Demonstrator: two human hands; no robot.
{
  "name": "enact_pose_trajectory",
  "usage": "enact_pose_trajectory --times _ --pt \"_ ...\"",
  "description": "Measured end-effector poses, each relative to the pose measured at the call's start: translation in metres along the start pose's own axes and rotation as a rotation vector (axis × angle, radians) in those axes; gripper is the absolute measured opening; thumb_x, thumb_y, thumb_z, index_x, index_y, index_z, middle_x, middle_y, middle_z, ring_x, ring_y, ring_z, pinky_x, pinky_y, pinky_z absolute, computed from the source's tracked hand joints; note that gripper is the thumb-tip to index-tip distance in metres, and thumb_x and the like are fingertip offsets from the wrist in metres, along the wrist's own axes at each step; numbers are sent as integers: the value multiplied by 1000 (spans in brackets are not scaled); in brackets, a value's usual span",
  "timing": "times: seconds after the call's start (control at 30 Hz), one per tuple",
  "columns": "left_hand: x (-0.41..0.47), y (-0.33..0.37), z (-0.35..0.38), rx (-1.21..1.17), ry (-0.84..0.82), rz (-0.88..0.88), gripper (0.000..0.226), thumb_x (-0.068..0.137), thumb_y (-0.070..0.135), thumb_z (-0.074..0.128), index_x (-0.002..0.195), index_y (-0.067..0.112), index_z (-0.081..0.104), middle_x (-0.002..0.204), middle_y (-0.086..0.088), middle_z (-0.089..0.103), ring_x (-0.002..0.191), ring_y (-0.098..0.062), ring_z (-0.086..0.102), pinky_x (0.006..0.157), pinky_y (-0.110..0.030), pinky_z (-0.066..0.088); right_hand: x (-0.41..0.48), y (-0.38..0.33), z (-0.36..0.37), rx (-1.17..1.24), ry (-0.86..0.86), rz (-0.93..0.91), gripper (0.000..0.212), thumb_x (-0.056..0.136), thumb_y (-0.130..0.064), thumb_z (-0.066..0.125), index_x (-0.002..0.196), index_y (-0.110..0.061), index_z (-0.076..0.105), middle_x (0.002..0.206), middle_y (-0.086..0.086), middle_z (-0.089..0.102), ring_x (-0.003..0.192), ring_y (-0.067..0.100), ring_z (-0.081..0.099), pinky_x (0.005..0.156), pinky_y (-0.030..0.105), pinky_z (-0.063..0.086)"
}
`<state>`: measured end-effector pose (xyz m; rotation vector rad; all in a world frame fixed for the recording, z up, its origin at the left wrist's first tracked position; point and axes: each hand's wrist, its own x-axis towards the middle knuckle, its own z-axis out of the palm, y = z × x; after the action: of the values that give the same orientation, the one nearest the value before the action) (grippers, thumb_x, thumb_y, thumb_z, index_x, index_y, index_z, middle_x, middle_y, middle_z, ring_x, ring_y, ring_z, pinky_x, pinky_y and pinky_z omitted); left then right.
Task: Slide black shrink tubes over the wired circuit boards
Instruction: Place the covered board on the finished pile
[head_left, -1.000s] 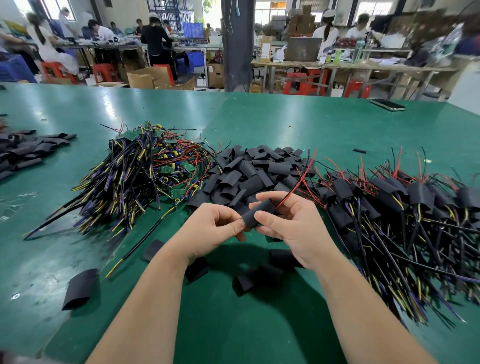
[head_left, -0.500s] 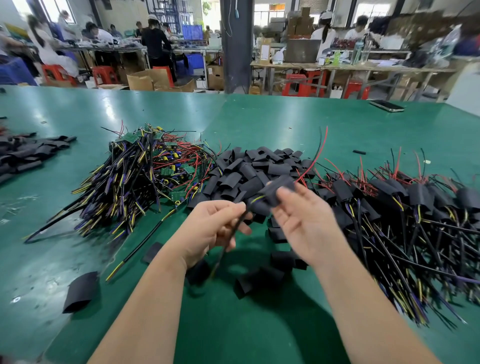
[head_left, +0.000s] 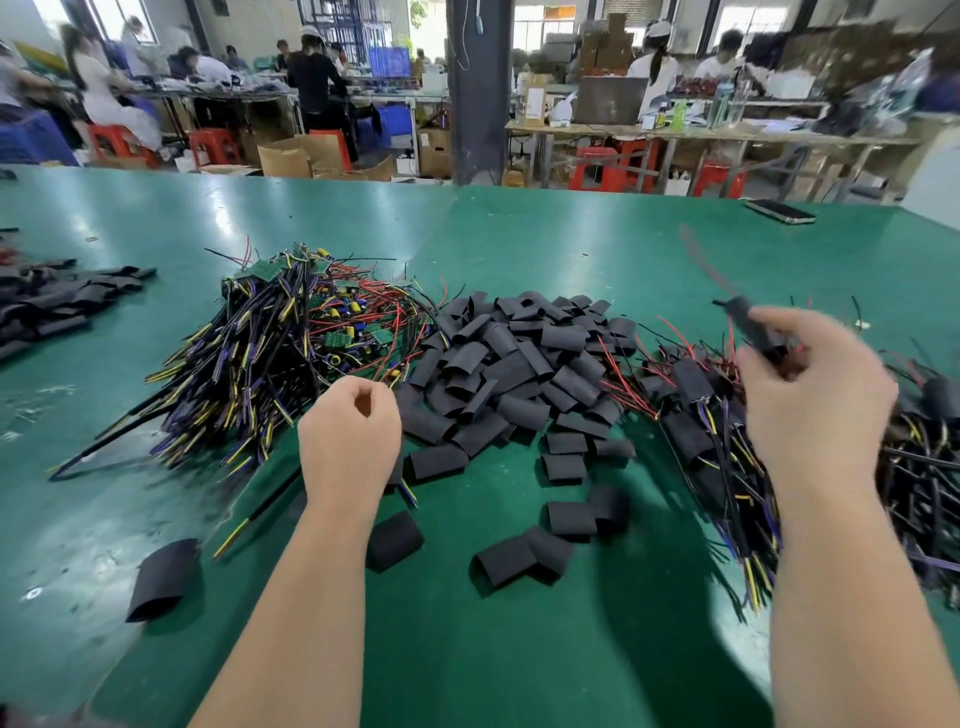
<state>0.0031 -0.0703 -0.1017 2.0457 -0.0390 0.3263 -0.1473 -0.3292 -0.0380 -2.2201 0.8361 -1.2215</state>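
The right hand (head_left: 815, 400) is up in the air on the right. Its fingers pinch a covered board (head_left: 750, 325), a black tube with red wire poking out the far end. It is blurry and tilts up and away to the left. The done pile (head_left: 691, 384) lies right under it, so I think it gets dropped there.

The left hand (head_left: 350, 436) has loosely curled fingers and holds nothing. It is the nearer hand to the bare wired boards (head_left: 291, 338), just ahead and to its left. Their wires point back toward the near left. The loose black tubes (head_left: 519, 364) sit just to its right. The green surface (head_left: 519, 649) near the person has only a few stray tubes.
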Motion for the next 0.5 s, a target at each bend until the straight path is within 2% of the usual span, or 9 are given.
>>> enact_pose_trajectory --times 0.03,0.1,0.17,0.23,0.3,0.37,0.43,0.5 --pt "0 -2 -1 143 25 34 13 90 24 53 88 19 65 87 0 68 83 -25 60 72 -35 48 -1 2 3 -90 -73 9 25 84 -11 65 107 -18 71 112 9 68 106 29 60 93 34 41" --pt "0 -5 0 315 5 18 23 86 22 54 108 21 63 113 -7 60 105 -31 51 86 -40 44 -6 -1 7 -138 -149 96 25 84 -14 65 107 -20 72 128 13 58 124 32 47 101 41 37" --pt "-1 -6 -1 419 26 3 37 84 20 56 121 20 58 130 -8 50 119 -32 41 96 -43 35 -11 -6 7 -103 -128 99 23 85 -15 63 105 -21 72 128 13 55 123 33 45 101 44 37" --pt "-4 -5 -1 452 89 24 43 83 18 58 125 19 55 135 -8 46 122 -33 37 99 -44 31 -17 -14 11 -55 -121 26 21 84 -12 62 101 -19 72 118 12 59 117 30 48 100 45 38" --pt "-2 -9 -1 507 133 36 43 84 18 59 126 19 56 133 -9 49 121 -34 39 99 -45 31 -24 -22 18 -22 -156 -22 18 83 -11 63 97 -19 73 113 10 60 114 28 50 100 45 38" --pt "3 -13 -4 629 69 4 34 89 25 58 123 23 60 124 -8 58 117 -33 47 97 -44 32 -32 -26 25 -2 -203 -47 18 83 -9 63 94 -18 73 111 8 60 110 28 52 98 45 39" --pt "7 -16 -6 705 1 -43 23 91 34 57 112 30 66 109 -2 66 107 -29 56 96 -41 30 -37 -28 32 14 -250 -66 17 83 -8 63 93 -17 73 109 6 61 107 28 53 95 47 41" --pt "9 -17 -8 663 10 -53 15 91 35 59 101 31 70 96 3 70 97 -26 60 94 -39 28 -40 -26 37 36 -278 -87 16 83 -7 63 92 -17 72 106 4 61 105 28 54 93 47 42"
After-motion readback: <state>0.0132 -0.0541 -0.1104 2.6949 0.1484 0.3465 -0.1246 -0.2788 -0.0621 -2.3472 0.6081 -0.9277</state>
